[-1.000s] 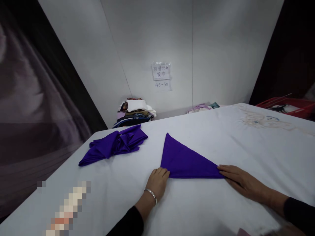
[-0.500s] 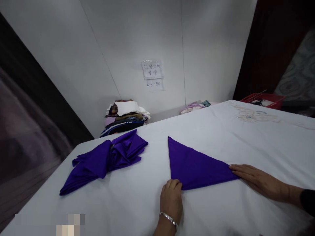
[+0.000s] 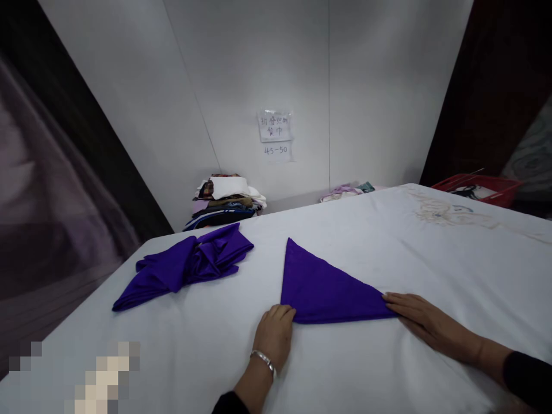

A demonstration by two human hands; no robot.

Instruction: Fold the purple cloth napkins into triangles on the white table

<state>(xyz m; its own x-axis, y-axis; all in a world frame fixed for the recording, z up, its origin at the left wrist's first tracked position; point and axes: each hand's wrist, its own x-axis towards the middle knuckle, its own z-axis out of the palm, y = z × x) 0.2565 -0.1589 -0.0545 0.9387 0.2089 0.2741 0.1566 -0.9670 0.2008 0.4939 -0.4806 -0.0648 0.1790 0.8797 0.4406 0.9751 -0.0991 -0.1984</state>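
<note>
A purple cloth napkin (image 3: 328,287), folded into a triangle, lies flat on the white-covered table, one point facing away from me. At its near left corner, my left hand (image 3: 273,333), with a silver bracelet on the wrist, is closed with curled fingers on the cloth edge. My right hand (image 3: 425,319) lies stretched out at the napkin's right tip, its fingertips touching the fabric and its fingers straight. Left of the triangle rests a loose bunch of purple cloth (image 3: 185,264), apart from both hands.
The white tablecloth (image 3: 353,368) has some creases and a printed pattern at the far right. Beyond the far edge are a stack of folded fabrics (image 3: 228,201), pinkish cloths (image 3: 342,192) and a red basket (image 3: 495,190). Paper signs (image 3: 276,135) hang on the wall.
The camera view has shifted slightly. Both hands and the triangular napkin appear further left in the picture, with the hands still at the same two corners. The napkin's folded shape looks unchanged.
</note>
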